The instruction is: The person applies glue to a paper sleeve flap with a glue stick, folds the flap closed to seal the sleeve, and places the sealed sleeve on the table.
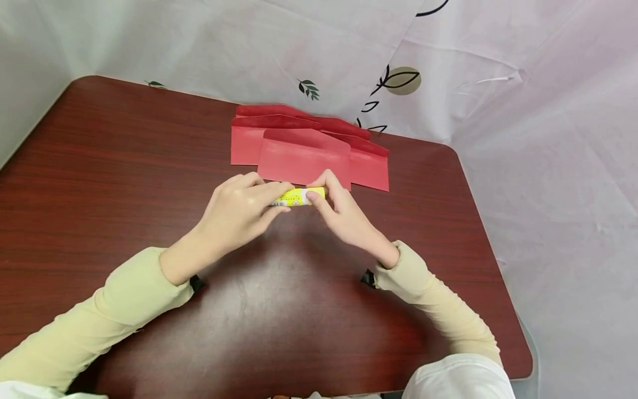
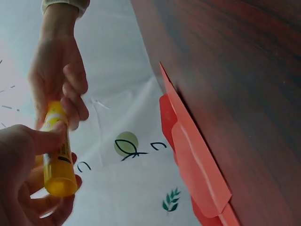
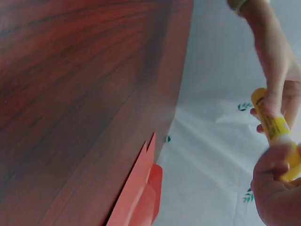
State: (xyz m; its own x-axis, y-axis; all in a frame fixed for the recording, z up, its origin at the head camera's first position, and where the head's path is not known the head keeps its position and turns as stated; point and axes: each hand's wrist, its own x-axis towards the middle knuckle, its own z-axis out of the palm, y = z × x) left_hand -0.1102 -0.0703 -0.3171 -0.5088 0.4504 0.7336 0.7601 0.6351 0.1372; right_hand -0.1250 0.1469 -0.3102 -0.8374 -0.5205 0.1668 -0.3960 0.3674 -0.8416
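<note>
A yellow glue-stick-like tube (image 1: 291, 197) with a white band is held level above the table between both hands. The left hand (image 1: 234, 213) grips its longer, printed part, with the thumb below and fingers over the top. At its other end the right hand (image 1: 346, 216) pinches the yellow end by the white band between thumb and index finger. In the left wrist view the tube (image 2: 59, 176) shows its rounded yellow end toward the camera. The right wrist view shows the tube (image 3: 270, 120) with both hands on it.
Several red envelopes (image 1: 304, 158) with raised flaps lie overlapping at the table's back edge, just beyond the hands. The dark red wooden table (image 1: 124, 166) meets a pale, leaf-patterned sheet (image 1: 224, 44) behind and at the right.
</note>
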